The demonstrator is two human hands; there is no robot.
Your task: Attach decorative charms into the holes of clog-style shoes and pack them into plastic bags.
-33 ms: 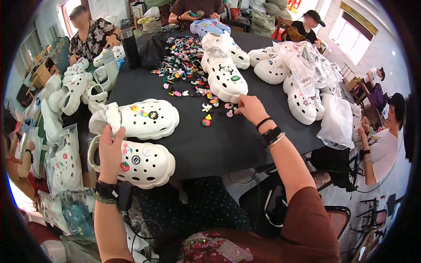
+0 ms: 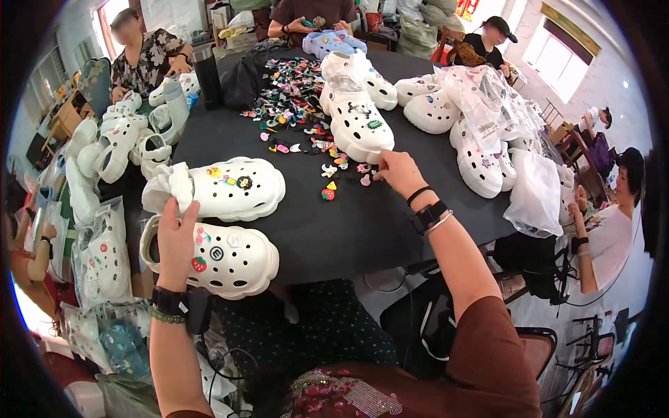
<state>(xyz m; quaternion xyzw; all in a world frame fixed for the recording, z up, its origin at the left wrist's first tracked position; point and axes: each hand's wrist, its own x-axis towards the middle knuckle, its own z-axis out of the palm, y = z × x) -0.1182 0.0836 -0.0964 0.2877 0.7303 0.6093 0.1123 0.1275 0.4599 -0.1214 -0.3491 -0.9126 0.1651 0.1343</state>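
Note:
Two white clogs with colourful charms lie side by side at the left, toes to the right. My left hand [image 2: 176, 240] reaches over the nearer clog [image 2: 254, 261], its fingertips gripping the heel end of the farther clog [image 2: 261, 191]. My right hand [image 2: 398, 172] is closed in a pinch at the table, just in front of the toe of another white clog [image 2: 359, 132]; whatever its fingertips hold is hidden. Beside those fingertips lie pink charms [image 2: 365, 180]. A strawberry charm [image 2: 328, 195] sits a little nearer, with a white charm [image 2: 328, 170] behind it.
A heap of mixed charms [image 2: 296, 87] spreads across the dark table [image 2: 334, 237]. White clogs, some in clear plastic bags [image 2: 533, 195], crowd the right side; more clogs [image 2: 115, 146] line the left. A black bottle [image 2: 207, 76] stands at the far left. Several people sit around.

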